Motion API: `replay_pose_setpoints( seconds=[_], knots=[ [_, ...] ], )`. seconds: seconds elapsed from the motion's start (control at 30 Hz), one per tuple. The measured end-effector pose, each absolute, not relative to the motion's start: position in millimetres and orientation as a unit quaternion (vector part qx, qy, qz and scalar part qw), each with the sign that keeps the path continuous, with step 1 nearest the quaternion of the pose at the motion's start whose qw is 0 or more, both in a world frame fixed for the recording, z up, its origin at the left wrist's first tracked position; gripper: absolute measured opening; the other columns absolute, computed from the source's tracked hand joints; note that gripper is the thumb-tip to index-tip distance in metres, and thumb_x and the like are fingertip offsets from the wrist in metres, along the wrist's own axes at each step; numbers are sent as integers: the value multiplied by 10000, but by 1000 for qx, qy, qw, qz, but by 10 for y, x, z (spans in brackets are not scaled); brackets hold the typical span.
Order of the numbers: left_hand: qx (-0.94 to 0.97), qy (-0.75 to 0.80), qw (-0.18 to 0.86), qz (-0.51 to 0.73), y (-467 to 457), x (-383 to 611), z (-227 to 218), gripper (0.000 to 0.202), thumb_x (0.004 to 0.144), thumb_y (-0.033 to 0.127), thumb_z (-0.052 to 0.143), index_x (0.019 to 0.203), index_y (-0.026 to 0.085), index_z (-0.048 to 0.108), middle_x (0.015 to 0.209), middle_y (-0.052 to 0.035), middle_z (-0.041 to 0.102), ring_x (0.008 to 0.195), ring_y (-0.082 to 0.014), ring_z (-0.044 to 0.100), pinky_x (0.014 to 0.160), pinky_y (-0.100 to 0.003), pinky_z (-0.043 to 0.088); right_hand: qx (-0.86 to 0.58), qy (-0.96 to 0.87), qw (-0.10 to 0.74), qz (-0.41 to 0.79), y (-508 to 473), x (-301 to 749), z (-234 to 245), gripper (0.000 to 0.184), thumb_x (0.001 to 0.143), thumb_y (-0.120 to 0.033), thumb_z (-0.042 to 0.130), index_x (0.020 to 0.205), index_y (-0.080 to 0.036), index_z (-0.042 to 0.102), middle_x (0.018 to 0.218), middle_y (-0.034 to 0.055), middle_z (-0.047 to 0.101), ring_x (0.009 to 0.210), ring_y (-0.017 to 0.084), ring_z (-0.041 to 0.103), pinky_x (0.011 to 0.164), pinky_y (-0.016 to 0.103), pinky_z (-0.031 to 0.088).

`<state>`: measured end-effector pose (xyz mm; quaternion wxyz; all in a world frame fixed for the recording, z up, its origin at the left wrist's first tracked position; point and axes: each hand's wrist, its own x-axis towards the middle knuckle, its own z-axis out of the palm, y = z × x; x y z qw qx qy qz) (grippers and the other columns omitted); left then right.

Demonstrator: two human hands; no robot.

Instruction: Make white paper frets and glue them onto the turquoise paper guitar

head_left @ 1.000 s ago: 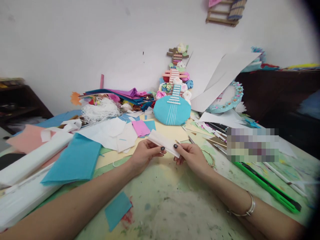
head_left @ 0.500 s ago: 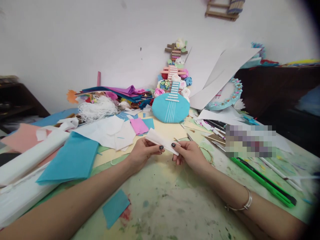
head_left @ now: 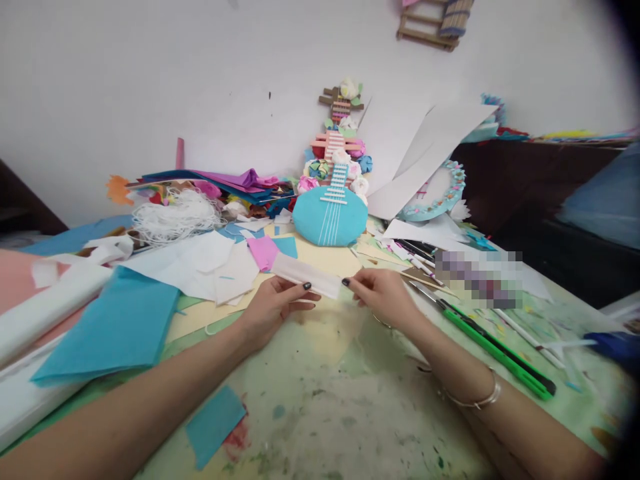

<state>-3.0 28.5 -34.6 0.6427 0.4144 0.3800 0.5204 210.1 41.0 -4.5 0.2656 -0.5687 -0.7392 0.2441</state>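
Observation:
A narrow white paper strip (head_left: 313, 275) slants between my two hands above the table. My left hand (head_left: 267, 307) pinches it from below, with the thumb on its front face and the fingers partly behind. At the strip's right end, the thumb and fingertips of my right hand (head_left: 387, 297) are closed on the edge. A pink paper piece (head_left: 262, 252) lies just behind the strip's left end. Beyond stands a light blue, lute-shaped craft (head_left: 330, 215) with white strings.
Folded blue paper (head_left: 110, 327) and white rolls (head_left: 55, 313) lie left. White string (head_left: 175, 217) is heaped behind them. A green utility knife (head_left: 500, 350) with its blade out lies right. A small blue paper piece (head_left: 215, 423) rests in front.
My right hand has shifted from gripping over the strip's lower right corner to its very end, and more of the strip shows. The whole view has swung slightly right.

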Motion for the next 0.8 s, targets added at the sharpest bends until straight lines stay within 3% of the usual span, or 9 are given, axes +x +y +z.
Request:
replay_pose_setpoints(
  seconds=[0.07,0.17,0.33,0.5,0.6,0.7,0.8],
  knots=[
    [385,373,647,542,295,-36,-344,165,651,211,770,760,119,685,735,-43,697,734,-175,677,673,-278,539,-645,-744,150,91,472,2304,57,182,750,-328,614,647,-178,601,674,71,653,655,189,596,539,263,345],
    [353,372,648,563,310,-33,-333,126,667,167,739,755,121,662,727,-26,677,696,-149,658,709,-300,542,-688,-722,7,78,528,2515,118,165,619,-305,706,611,-170,611,653,90,632,627,205,567,498,265,282],
    [330,401,627,580,324,-13,-296,125,679,110,673,797,116,631,725,-25,658,653,-123,622,676,-285,516,-660,-737,-24,140,569,2541,50,171,593,-202,639,463,-174,532,483,42,542,522,164,519,467,265,263],
    [315,420,616,587,336,-44,-293,155,656,118,676,789,117,596,710,-16,637,633,-101,591,593,-233,438,-665,-728,-1,166,604,2594,73,229,628,-234,579,434,-178,470,428,34,502,460,146,488,441,267,265],
    [323,410,610,597,359,-97,-287,221,632,133,718,816,114,599,765,-27,647,673,-110,604,613,-239,427,-647,-700,111,283,576,2646,146,65,652,-214,570,687,-160,565,544,37,597,499,138,533,458,243,339],
    [319,403,600,613,391,-164,-246,253,619,131,734,835,112,603,773,-32,649,691,-123,619,635,-246,435,-560,-659,256,432,507,2592,203,321,665,-208,615,976,-158,548,594,2,606,485,106,510,441,210,350],
    [300,404,592,630,420,-230,-187,240,612,115,728,814,105,600,743,-30,647,672,-120,622,630,-238,441,-494,-673,273,479,423,2423,186,379,694,-330,676,1015,-155,577,496,-65,483,402,72,416,383,189,290]
  ],
)
